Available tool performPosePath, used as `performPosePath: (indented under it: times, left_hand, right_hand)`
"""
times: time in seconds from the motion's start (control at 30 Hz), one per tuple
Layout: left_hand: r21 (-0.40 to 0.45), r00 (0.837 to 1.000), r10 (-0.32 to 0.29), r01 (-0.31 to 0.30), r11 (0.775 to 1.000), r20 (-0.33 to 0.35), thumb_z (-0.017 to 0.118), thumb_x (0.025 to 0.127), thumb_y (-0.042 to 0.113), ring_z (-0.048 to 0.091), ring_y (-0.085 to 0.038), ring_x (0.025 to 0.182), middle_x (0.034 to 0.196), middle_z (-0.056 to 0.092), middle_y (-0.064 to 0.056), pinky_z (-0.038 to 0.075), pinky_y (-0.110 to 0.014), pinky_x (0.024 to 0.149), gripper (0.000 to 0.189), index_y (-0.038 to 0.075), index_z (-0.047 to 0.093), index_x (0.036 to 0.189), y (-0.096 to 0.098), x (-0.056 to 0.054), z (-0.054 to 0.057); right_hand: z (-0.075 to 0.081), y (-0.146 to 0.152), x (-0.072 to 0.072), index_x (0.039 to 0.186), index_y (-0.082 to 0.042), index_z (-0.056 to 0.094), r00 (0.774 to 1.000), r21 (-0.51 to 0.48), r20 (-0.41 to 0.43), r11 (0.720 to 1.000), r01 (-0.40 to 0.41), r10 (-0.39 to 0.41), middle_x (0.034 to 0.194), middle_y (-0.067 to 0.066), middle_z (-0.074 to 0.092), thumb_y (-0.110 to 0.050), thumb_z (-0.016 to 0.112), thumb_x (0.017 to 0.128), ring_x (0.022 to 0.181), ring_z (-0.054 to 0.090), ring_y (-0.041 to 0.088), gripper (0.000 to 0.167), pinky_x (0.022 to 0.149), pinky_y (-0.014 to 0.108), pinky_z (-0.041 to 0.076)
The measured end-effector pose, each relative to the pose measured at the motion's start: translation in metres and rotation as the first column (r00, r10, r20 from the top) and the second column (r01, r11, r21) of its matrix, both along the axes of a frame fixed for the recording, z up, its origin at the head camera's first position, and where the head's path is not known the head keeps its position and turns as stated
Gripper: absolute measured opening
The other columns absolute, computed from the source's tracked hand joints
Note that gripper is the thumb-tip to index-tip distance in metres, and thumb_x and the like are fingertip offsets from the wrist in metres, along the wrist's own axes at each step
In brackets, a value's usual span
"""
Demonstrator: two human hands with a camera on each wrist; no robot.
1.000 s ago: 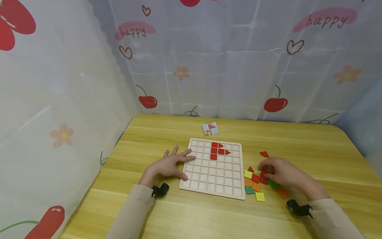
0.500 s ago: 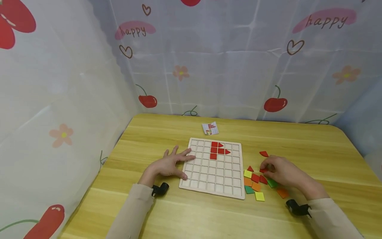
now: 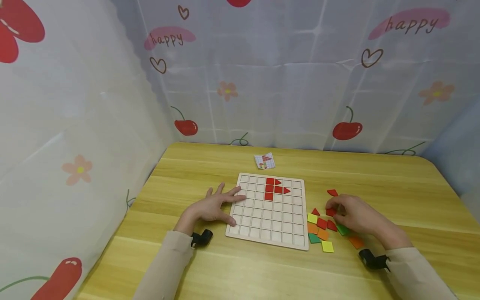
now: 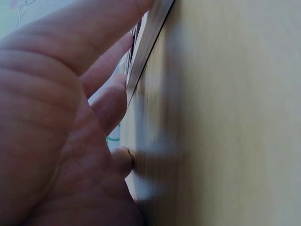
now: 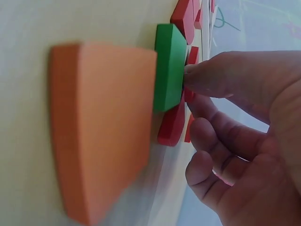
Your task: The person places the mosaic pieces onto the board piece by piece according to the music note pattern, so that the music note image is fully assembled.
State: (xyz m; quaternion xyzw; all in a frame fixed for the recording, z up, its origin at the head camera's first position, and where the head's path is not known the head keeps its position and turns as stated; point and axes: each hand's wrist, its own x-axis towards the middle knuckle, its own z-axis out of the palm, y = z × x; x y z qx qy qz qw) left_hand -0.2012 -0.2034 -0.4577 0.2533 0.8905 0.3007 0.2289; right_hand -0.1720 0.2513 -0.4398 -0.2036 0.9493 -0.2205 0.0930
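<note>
The left hand (image 3: 213, 207) rests with spread fingers on the left edge of a pale wooden grid board (image 3: 267, 241). Several red tiles (image 3: 269, 188), squares and triangles, sit in the board's upper cells. To the right of the board, the right hand (image 3: 354, 214) pinches a red tile (image 3: 331, 212) between thumb and index finger, low among loose tiles; the fingers partly cover its shape. In the right wrist view, a green tile (image 5: 169, 68) lies beside the thumb, and an orange tile (image 5: 113, 122) is nearest the camera.
Loose yellow (image 3: 327, 246), orange and red tiles lie between the board and the right hand. One red tile (image 3: 332, 192) lies apart, beyond that hand. A small printed card (image 3: 264, 161) is behind the board on the wooden table (image 3: 247, 271). Patterned curtains (image 3: 277, 83) border the table.
The right hand's fingers have drawn a red tile slightly away from the red tile below it, and have shifted a little. The left hand and the board stay as they were.
</note>
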Motion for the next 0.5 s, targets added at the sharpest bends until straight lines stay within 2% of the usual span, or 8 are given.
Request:
performPosePath:
  times: [0.2,0.37,0.5]
  left_hand:
    - [-0.032,1.000,0.001,-0.001,0.999,-0.007,0.083,0.082,0.047,-0.016,-0.037,0.160,0.173,0.013,0.016,-0.017,-0.065,0.123,0.083,0.043,0.044,0.155,0.001,-0.002,0.000]
    - [-0.025,1.000,-0.010,0.009,1.000,-0.022,0.082,0.082,0.047,-0.015,-0.039,0.160,0.173,0.014,0.014,-0.017,-0.066,0.122,0.082,0.042,0.044,0.155,0.002,-0.003,0.001]
    - [-0.034,1.000,-0.016,0.016,0.999,-0.009,0.083,0.082,0.047,-0.016,-0.039,0.159,0.173,0.014,0.013,-0.017,-0.066,0.122,0.083,0.042,0.044,0.155,0.002,-0.002,0.002]
  right_hand:
    - [-0.001,-0.002,-0.003,0.114,-0.012,0.073,0.999,-0.005,-0.038,1.000,0.016,-0.016,0.104,-0.001,0.070,-0.011,0.078,0.087,0.091,0.060,0.017,0.028,0.085,0.043,0.057]
    - [0.002,-0.006,-0.005,0.116,-0.011,0.073,0.999,-0.029,-0.037,0.999,0.022,-0.023,0.105,-0.001,0.071,-0.011,0.077,0.087,0.092,0.061,0.017,0.030,0.083,0.039,0.057]
    - [0.006,-0.013,-0.007,0.117,-0.012,0.073,0.999,-0.043,-0.036,0.999,0.022,-0.024,0.107,-0.002,0.071,-0.014,0.078,0.088,0.095,0.061,0.019,0.029,0.083,0.039,0.057]
